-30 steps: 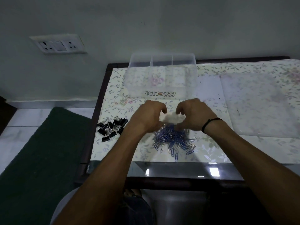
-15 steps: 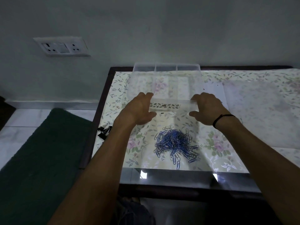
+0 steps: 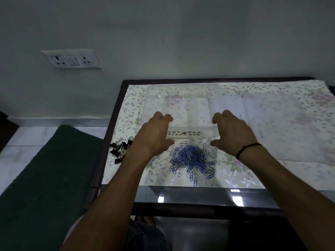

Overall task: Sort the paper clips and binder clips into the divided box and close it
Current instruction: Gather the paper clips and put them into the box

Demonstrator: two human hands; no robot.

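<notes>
The left hand (image 3: pixel 154 136) hovered with fingers curled and spread, clasping nothing, at the near left corner of the clear divided box (image 3: pixel 183 105). The right hand (image 3: pixel 230 133), a black band (image 3: pixel 246 149) on its wrist, mirrored it at the near right corner, likewise loose and empty; whether either hand's fingertips touched the plastic could not be told. Between the two hands, toward 12 o'clock, the box lay flat on the table (image 3: pixel 272 124), its partitions faintly visible through the transparent walls and a patterned label strip along its near edge. At 6 o'clock from the box, just below the gap between the hands, sat a heap of blue paper clips (image 3: pixel 192 160). At 9 o'clock from the left hand, near the table's left edge, lay a small cluster of black binder clips (image 3: pixel 120 149), partly hidden behind the left wrist. Farther out at 10 o'clock, a white socket plate (image 3: pixel 70 59) was on the wall, and a dark green mat (image 3: pixel 45 178) covered the floor at 8 o'clock.
</notes>
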